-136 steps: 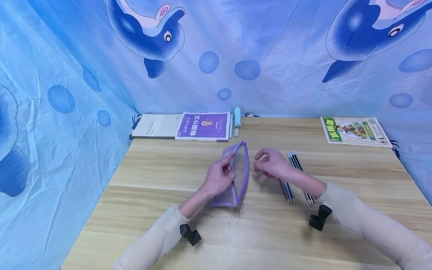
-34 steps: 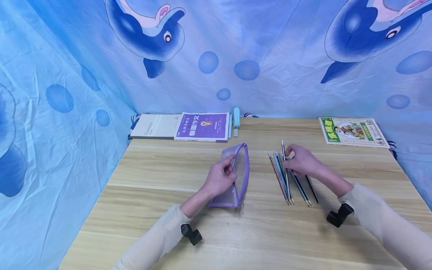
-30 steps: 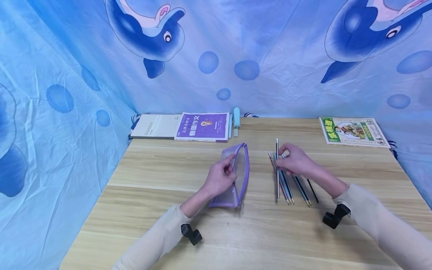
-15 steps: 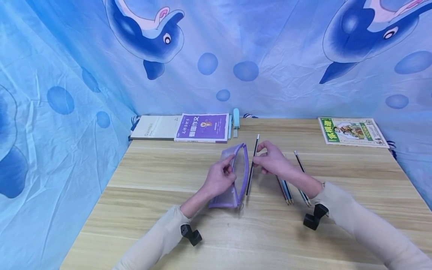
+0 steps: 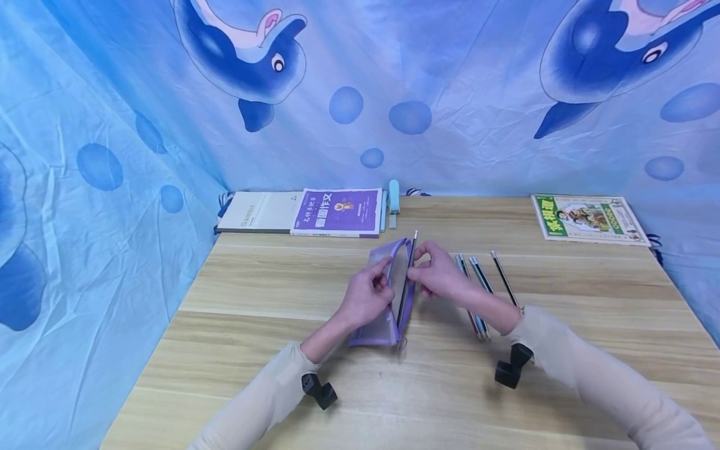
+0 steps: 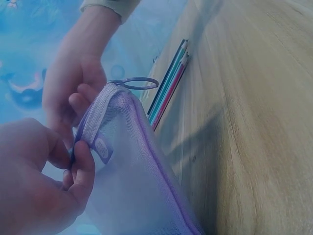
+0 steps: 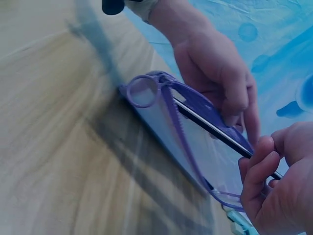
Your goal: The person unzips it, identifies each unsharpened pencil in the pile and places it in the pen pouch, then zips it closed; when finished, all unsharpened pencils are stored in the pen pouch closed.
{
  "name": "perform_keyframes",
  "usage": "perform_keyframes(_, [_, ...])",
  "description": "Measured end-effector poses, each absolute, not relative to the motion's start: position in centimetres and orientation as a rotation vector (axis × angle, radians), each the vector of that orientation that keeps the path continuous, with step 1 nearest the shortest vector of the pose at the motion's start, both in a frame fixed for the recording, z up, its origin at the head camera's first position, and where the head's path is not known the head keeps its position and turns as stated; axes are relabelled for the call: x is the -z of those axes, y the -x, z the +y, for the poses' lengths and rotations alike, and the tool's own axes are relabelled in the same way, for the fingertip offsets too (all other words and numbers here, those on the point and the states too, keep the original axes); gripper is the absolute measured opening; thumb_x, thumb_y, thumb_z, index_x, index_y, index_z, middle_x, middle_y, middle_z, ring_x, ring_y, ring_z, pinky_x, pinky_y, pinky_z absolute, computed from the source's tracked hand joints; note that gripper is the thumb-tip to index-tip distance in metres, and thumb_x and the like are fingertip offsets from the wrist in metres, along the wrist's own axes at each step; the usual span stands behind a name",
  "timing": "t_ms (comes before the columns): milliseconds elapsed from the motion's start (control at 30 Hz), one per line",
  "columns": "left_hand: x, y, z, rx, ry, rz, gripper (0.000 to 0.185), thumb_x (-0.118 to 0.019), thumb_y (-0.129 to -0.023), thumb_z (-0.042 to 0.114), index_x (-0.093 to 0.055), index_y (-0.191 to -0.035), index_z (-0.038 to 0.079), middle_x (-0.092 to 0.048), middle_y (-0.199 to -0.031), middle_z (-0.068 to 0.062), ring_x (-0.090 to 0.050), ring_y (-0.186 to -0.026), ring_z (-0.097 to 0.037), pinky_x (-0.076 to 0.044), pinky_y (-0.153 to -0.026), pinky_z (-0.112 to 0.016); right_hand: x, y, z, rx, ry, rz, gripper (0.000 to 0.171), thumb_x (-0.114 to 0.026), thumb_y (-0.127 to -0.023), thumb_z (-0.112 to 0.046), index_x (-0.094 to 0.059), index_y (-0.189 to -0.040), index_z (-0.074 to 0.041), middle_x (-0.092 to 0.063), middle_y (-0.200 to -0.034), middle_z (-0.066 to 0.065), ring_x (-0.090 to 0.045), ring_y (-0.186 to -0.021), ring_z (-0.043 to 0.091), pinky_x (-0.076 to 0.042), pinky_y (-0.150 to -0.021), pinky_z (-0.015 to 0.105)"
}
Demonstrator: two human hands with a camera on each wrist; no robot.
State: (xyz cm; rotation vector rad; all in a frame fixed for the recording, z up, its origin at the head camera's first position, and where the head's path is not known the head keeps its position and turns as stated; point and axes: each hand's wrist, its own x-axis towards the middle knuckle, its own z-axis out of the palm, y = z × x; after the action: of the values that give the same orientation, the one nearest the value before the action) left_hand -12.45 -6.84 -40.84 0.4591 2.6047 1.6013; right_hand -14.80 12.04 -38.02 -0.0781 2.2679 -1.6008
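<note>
Left hand [image 5: 365, 299] pinching rim of purple mesh pencil case [image 5: 388, 315], mouth held open, mid tabletop [image 5: 281, 350]. Right hand [image 5: 441, 275], fingers pinching dark pencil [image 5: 406, 278], tip seemingly inside case. Loose pencils [image 5: 478, 294] lying just right of hand.
</note>
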Motion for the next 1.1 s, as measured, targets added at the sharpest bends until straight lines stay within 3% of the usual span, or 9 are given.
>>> perform_keyframes(467, [40.7, 12.3, -6.8, -1.629, -0.467, 2.579, 0.068, -0.061, -0.08, -0.01, -0.043, -0.145, -0.008, -0.054, -0.081, -0.002, -0.053, -0.068, -0.013, -0.052, -0.053, -0.025, 39.5, 14.5, 11.1, 1.579, 0.098, 2.238, 0.033, -0.063, -0.09, -0.003, -0.048, -0.119, 0.003, -0.068, -0.078, 0.013, -0.053, -0.046, 0.015, -0.04, -0.04, 0.025])
perform_keyframes(1100, [40.4, 12.1, -7.0, -1.72, -0.4, 2.512, 0.068, -0.059, -0.08, -0.012, -0.044, -0.146, -0.006, -0.054, -0.084, -0.005, -0.053, -0.072, -0.016, -0.056, -0.056, -0.026, 39.4, 14.6, 13.8, 1.586, 0.094, 2.22, 0.035, -0.06, -0.095, -0.008, -0.048, -0.125, 0.007, -0.071, -0.094, 0.021, -0.063, -0.057, 0.019, -0.043, -0.044, 0.024])
